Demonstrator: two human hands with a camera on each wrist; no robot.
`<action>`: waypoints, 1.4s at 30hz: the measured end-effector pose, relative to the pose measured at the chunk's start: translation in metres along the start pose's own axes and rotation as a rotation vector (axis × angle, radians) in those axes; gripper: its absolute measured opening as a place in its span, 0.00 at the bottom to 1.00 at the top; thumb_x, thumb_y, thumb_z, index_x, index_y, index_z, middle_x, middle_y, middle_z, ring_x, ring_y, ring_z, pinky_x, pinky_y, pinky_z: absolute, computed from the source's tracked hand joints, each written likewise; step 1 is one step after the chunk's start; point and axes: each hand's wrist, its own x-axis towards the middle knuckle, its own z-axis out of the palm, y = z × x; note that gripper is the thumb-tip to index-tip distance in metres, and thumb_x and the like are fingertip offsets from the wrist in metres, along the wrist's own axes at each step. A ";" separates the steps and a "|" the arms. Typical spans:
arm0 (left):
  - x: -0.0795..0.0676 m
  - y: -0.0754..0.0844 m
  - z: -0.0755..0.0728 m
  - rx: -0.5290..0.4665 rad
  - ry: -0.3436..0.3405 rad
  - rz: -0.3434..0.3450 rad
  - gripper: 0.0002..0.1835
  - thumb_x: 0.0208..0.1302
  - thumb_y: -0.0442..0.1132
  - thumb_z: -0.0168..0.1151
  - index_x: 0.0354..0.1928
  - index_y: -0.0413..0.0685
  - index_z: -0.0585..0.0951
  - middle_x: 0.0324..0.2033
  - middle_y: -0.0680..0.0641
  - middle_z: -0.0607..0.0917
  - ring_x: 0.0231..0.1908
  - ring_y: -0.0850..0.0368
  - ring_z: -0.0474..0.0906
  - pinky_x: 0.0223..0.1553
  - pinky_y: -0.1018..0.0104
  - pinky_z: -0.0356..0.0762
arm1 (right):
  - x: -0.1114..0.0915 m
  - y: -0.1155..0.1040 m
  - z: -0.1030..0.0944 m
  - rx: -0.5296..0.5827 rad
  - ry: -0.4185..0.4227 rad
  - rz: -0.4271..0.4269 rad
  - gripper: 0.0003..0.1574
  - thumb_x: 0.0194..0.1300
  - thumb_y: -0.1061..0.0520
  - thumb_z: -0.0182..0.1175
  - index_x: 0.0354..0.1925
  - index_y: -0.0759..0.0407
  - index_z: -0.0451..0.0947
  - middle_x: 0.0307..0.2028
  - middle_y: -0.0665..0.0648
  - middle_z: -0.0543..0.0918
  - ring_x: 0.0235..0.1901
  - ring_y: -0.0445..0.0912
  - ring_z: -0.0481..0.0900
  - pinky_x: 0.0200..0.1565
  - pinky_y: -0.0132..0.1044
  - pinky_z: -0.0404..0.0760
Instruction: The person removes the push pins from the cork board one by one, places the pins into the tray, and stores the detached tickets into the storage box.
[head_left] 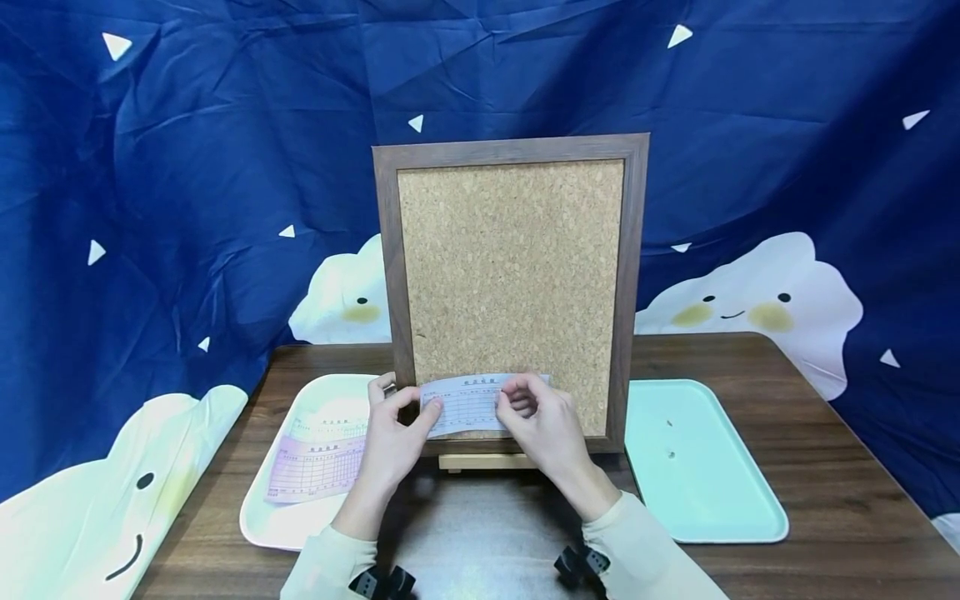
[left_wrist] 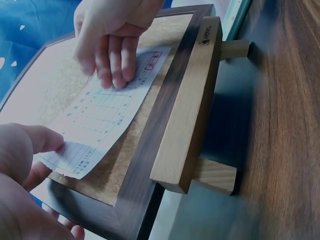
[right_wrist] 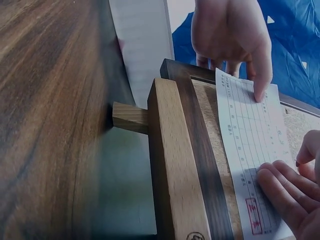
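A pale blue printed form slip (head_left: 468,404) lies across the bottom of the cork board (head_left: 517,275). My left hand (head_left: 395,429) pinches its left end, thumb in front; in the left wrist view other fingers reach behind the frame. My right hand (head_left: 546,421) is over the slip's right part, thumb and index fingertip together at its upper area. In the right wrist view, a small dark object (right_wrist: 297,163) shows at those fingertips; I cannot tell its kind. The other right fingers (right_wrist: 285,192) rest on the slip near a red stamp box (right_wrist: 253,216).
The brown-framed board stands on a wooden easel ledge (left_wrist: 187,110). At left, a white tray (head_left: 258,517) holds a purple slip (head_left: 315,471) and a green slip (head_left: 330,428). At right, a mint tray (head_left: 720,492) holds tiny items (head_left: 671,455). A blue curtain (head_left: 225,167) hangs behind.
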 end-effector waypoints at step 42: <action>-0.004 -0.007 -0.023 -0.013 0.095 0.042 0.02 0.67 0.27 0.71 0.34 0.36 0.89 0.41 0.47 0.77 0.36 0.64 0.73 0.37 0.78 0.72 | -0.005 0.012 -0.031 -0.012 0.039 -0.127 0.08 0.63 0.73 0.73 0.38 0.63 0.87 0.32 0.59 0.93 0.30 0.41 0.90 0.34 0.23 0.86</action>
